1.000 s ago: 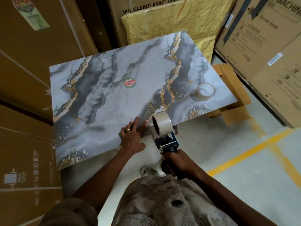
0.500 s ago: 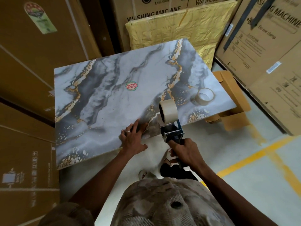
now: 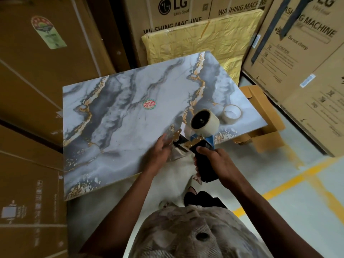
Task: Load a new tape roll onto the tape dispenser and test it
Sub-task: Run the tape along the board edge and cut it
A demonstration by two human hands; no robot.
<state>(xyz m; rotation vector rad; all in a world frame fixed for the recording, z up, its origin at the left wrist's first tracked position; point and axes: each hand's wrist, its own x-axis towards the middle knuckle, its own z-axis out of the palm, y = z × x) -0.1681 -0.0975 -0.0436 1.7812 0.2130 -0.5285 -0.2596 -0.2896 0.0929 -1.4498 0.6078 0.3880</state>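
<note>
Head view: my right hand (image 3: 216, 161) is closed around the black handle of the dispenser (image 3: 197, 144), holding it over the near edge of the desk (image 3: 119, 131), toward the near right corner. A roll (image 3: 203, 122) sits mounted on the dispenser's hub, its dark core facing me. My left hand (image 3: 161, 146) is at the dispenser's front end, fingers loosely curled and touching the metal flap there; whether they pinch the tape end I cannot tell, as that part is blurred. A pale strip runs down from the roll toward the flap. A second roll (image 3: 232, 114) lies flat on the desk by the right edge, just beyond the dispenser and apart from it. A round sticker (image 3: 149, 104) sits near the middle of the desk. Cartons (image 3: 297, 58) stand past the far and side edges.
</note>
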